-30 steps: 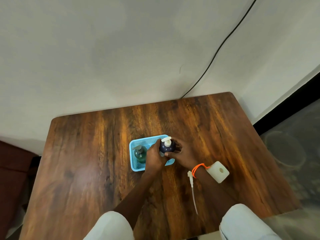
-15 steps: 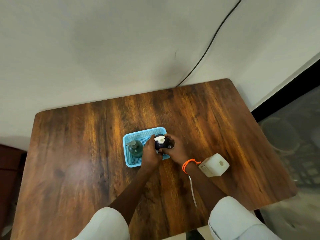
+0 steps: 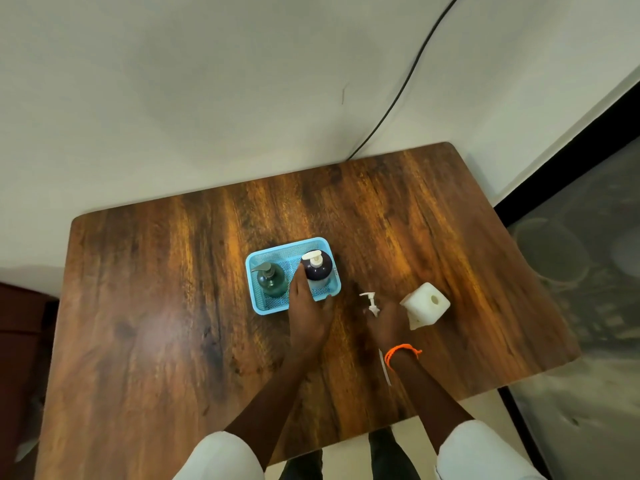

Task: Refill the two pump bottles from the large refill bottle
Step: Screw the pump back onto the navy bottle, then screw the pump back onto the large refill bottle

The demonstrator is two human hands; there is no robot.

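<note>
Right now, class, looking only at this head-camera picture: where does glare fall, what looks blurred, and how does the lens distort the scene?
Head view: a pale sheen of glare lies on the table at left; the left hand by the blue basket is softly motion-blurred; the wide lens bows the table's edges and the black cable on the wall.

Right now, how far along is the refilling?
Done: the refill bottle looks open, and the right hand holds a loose pump. In hand: the left hand touches the dark bottle in the basket. Left: it and the green bottle still wear pumps; filling remains.
</note>
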